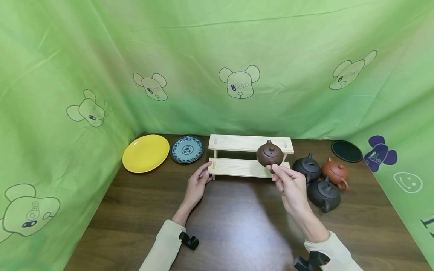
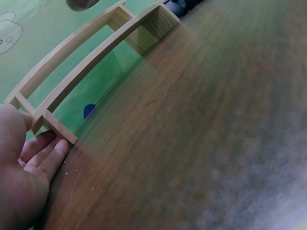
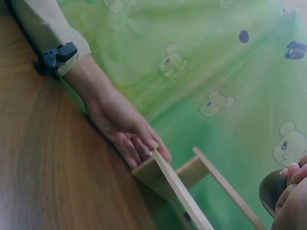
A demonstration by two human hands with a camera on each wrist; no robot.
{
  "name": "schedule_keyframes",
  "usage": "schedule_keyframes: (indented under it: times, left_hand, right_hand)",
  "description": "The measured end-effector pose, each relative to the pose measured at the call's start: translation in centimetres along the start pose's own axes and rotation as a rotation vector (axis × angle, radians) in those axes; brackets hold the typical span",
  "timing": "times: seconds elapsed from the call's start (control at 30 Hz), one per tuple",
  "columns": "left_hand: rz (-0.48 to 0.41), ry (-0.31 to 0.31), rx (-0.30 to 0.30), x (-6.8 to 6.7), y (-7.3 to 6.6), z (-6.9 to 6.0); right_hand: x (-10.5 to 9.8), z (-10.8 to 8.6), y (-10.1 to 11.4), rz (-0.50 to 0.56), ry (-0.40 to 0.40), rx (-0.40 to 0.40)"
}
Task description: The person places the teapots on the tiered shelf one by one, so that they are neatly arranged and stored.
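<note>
A small dark brown teapot (image 1: 269, 153) is held up by its handle, which my right hand (image 1: 292, 188) pinches between thumb and fingers. It hangs in front of the right part of a two-step wooden stand (image 1: 247, 168), apart from the other teapots. At the stand's left end, my left hand (image 1: 197, 185) grips the lower step, thumb and fingers around its end and leg. In the left wrist view this left hand (image 2: 29, 177) is close to the table. The right wrist view shows just part of the teapot (image 3: 272, 191) at its edge.
Two black teapots (image 1: 324, 194) and an orange-brown teapot (image 1: 335, 171) cluster right of the stand. Behind them lies a black round dish (image 1: 347, 151). Left of the stand are a blue patterned plate (image 1: 187, 149) and a yellow plate (image 1: 145, 153). A green curtain (image 1: 190, 49) encloses the wooden table (image 1: 237, 222).
</note>
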State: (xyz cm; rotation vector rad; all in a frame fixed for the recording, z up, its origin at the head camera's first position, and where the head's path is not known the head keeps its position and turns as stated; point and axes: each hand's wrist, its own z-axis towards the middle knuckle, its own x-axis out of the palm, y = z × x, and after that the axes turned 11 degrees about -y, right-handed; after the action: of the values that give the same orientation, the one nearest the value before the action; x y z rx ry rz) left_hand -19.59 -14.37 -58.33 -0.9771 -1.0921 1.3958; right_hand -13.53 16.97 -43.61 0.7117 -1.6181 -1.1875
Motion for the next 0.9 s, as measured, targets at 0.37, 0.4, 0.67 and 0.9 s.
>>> schedule_keyframes:
  times: [0.37,0.4,0.67,0.9]
  left_hand:
    - [-0.007,0.006,-0.055,-0.2,1.1,0.4]
    - [-0.011,0.007,-0.066,-0.2,1.3,0.4]
    - [-0.005,0.014,-0.085,-0.4,2.1,0.7]
    - [-0.009,0.012,-0.124,-0.4,1.9,0.7]
  right_hand:
    - [3.0,0.5,-0.9,0.041,0.004,0.006]
    - [3.3,0.6,-1.0,0.045,0.004,0.010]
    - [5.3,1.0,-2.0,0.060,0.014,0.027]
    - [6.9,1.0,-3.2,0.024,0.040,-0.082]
